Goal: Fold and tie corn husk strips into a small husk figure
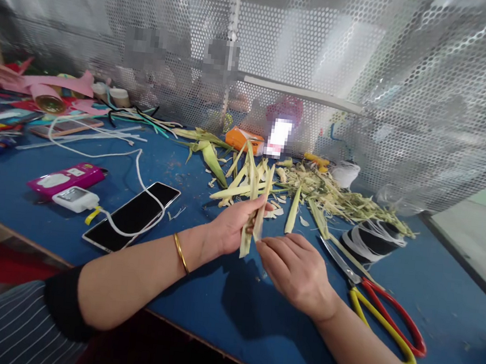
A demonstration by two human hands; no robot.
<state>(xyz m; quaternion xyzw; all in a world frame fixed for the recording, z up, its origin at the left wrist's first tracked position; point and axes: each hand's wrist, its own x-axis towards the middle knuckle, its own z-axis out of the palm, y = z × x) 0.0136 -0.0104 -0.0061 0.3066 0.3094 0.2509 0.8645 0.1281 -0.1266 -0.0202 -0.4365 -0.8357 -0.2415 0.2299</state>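
Two husk strips sat clamped in the left fingers, right fingers pinching one end; hard tugging could've torn it.

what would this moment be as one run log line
left hand: holds husk strips | right hand: at one strip's lower end | scissors: table, right side | black phone: table, left side

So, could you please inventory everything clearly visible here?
Husk strips: at least two, pale, centre
Husk scraps: many, greenish, back
Scissors: one, red-yellow, right
Thread bundle: one, black-white, right
Phone: one, black, left
Packet: one, magenta, left
Device: one, white, left
Cable: one, white, across phone
Box: one, orange, back
Clutter: uncounted, mixed, left
Table: one, blue, beneath
Mesh panels: several, silver, back
Bangle: one, gold, left
Left hand: one, bare, centre
Right hand: one, bare, centre
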